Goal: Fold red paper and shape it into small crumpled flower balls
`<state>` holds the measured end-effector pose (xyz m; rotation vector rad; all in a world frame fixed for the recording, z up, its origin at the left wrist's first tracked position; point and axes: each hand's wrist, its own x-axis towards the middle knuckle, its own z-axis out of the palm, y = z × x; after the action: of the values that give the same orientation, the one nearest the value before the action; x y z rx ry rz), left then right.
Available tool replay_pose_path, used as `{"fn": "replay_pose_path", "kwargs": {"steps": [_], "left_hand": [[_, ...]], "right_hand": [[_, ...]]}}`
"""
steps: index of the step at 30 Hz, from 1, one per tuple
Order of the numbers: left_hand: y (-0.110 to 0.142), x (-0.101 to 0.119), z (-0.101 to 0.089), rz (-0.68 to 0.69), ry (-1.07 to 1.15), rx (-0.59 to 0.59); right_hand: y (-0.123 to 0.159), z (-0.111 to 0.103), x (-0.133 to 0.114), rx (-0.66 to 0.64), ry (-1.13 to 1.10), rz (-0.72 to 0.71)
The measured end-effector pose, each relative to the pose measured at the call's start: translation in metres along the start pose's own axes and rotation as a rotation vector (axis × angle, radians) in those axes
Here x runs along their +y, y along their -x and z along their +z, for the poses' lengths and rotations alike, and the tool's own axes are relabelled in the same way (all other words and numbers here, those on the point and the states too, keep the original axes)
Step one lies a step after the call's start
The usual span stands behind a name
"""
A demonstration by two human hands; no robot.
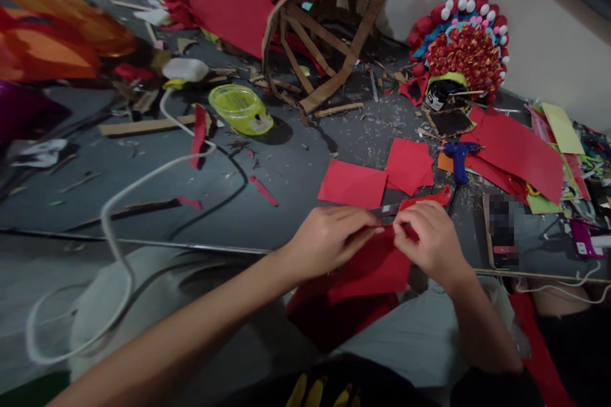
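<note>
Head view: your left hand (329,236) and right hand (431,238) both pinch the upper edge of the red sheet (375,270), which spreads below and between them at the bench's (296,168) near edge. A red-handled tool (429,197) lies just beyond your right hand.

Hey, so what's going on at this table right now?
A person holds a red paper sheet near its top edge with the left hand and right hand, at the table's edge. Just beyond the hands lies a red-handled tool, near more red pieces and a blue glue gun.
</note>
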<state>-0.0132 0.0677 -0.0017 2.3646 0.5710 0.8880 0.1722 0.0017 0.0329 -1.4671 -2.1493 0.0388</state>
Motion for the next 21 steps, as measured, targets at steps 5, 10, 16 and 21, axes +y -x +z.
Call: {"fn": "replay_pose_path", "kwargs": {"steps": [5, 10, 16, 21], "left_hand": [[-0.003, -0.002, -0.018, -0.164, 0.038, 0.088], [-0.006, -0.005, -0.025, -0.435, 0.020, 0.326], [-0.007, -0.006, -0.014, -0.574, 0.117, 0.372], [-0.008, -0.012, -0.009, -0.657, 0.309, 0.323]], "right_hand": [[0.002, -0.011, 0.021, 0.049, 0.132, 0.060], [0.004, -0.015, 0.031, 0.029, -0.156, 0.319], [0.004, 0.008, 0.016, -0.171, -0.759, 0.437], [0.004, 0.013, 0.017, -0.134, -0.643, 0.383]]}}
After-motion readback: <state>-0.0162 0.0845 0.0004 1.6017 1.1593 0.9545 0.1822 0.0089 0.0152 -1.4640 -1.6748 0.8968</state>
